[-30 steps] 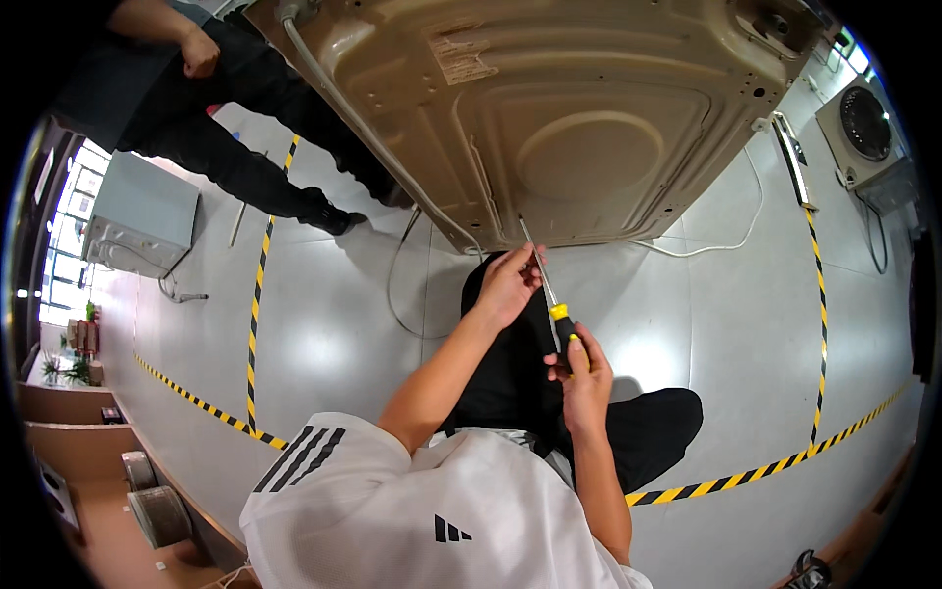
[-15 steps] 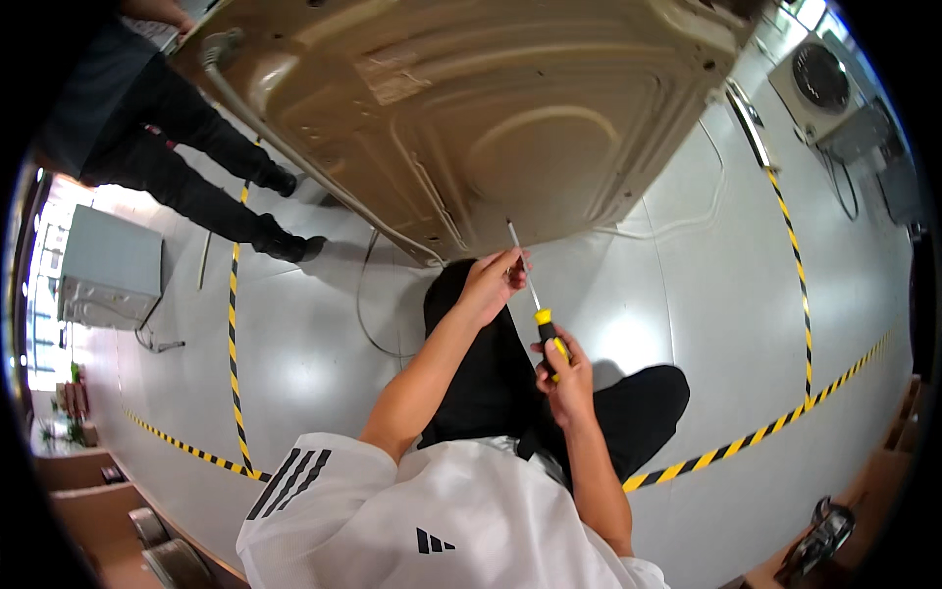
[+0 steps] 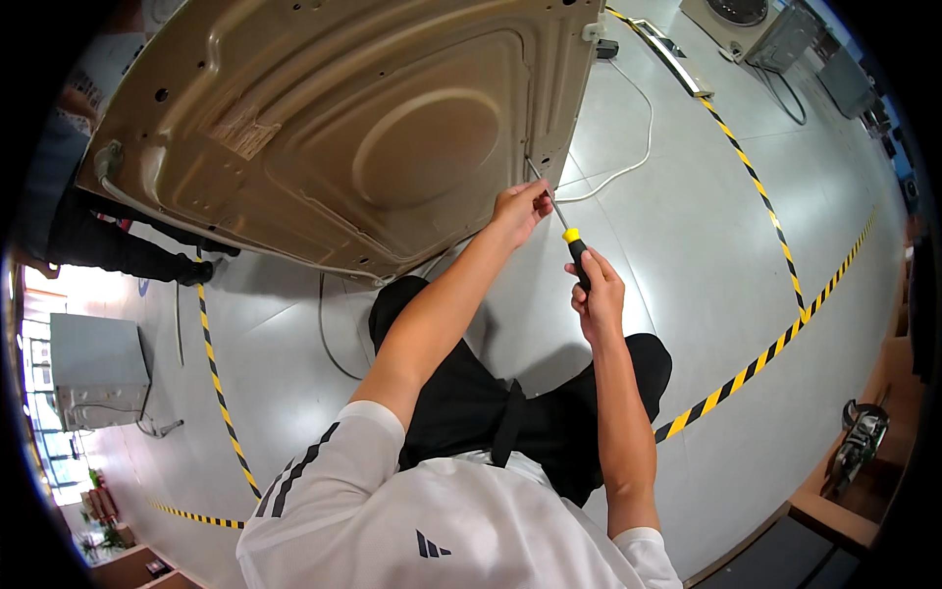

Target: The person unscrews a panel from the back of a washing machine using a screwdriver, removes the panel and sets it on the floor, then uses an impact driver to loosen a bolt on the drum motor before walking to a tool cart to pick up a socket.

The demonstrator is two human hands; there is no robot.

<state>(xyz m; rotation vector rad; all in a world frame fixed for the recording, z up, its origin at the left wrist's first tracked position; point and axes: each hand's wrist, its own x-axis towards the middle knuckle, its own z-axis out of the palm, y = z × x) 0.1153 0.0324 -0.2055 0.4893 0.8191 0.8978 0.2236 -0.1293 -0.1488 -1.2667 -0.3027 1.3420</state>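
Note:
My right hand [image 3: 601, 296] is wrapped round the black handle of a screwdriver [image 3: 572, 239] with a yellow collar. Further up, my left hand [image 3: 520, 212] pinches its metal shaft near the tip. The tip lies against or just before the right-hand edge of a large beige metal appliance panel [image 3: 363, 211], beside a long groove. Whether it sits in a screw is too small to tell. The panel has a raised round in its middle and a patch of torn label.
A person in dark trousers [image 3: 137, 245] stands beyond the panel at left. A grey boxy appliance [image 3: 98, 363] is at far left. Black-and-yellow tape [image 3: 746, 162] marks the floor, and a white cord [image 3: 643, 147] curves right of the panel. A metal tool [image 3: 859, 442] lies in a wooden compartment at lower right.
Both hands have moved with the screwdriver to the panel's right-hand edge. The view has turned right, so the panel now appears further left.

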